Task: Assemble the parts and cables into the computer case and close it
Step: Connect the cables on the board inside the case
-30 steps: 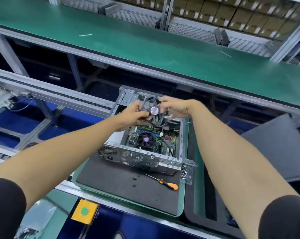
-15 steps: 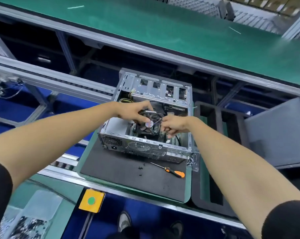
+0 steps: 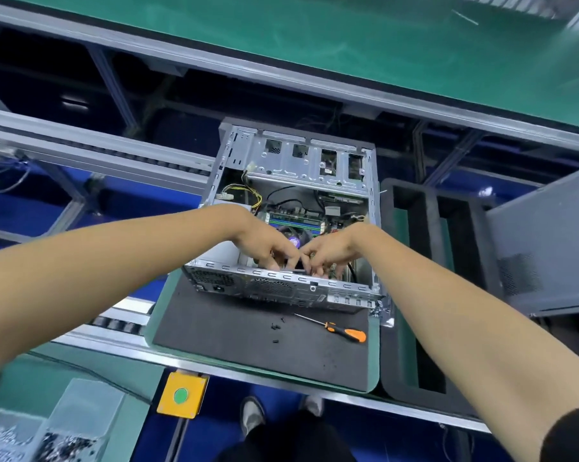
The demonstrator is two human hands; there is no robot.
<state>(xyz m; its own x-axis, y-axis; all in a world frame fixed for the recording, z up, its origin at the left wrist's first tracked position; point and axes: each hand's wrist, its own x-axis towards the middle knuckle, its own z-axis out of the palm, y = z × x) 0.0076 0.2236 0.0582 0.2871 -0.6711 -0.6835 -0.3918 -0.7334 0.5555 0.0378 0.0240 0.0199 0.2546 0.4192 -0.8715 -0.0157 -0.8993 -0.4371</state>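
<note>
Both hands reach into the open computer case (image 3: pixel 281 285): the left hand (image 3: pixel 268 250) and right hand (image 3: pixel 331 253) meet just behind its near wall, fingers curled down onto something hidden there; what they pinch cannot be told. At twelve o'clock from them lies the CPU fan (image 3: pixel 293 240). That case rests on a dark mat (image 3: pixel 248 345). At five o'clock, an orange-handled screwdriver (image 3: pixel 344 332) lies near loose screws (image 3: pixel 276 328). At three o'clock stands a grey side panel (image 3: pixel 548 248).

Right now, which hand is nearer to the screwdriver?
Right. The right hand is inside the case near its rear wall, almost straight above the screwdriver on the mat. The left hand is beside it, further to the left.
</note>
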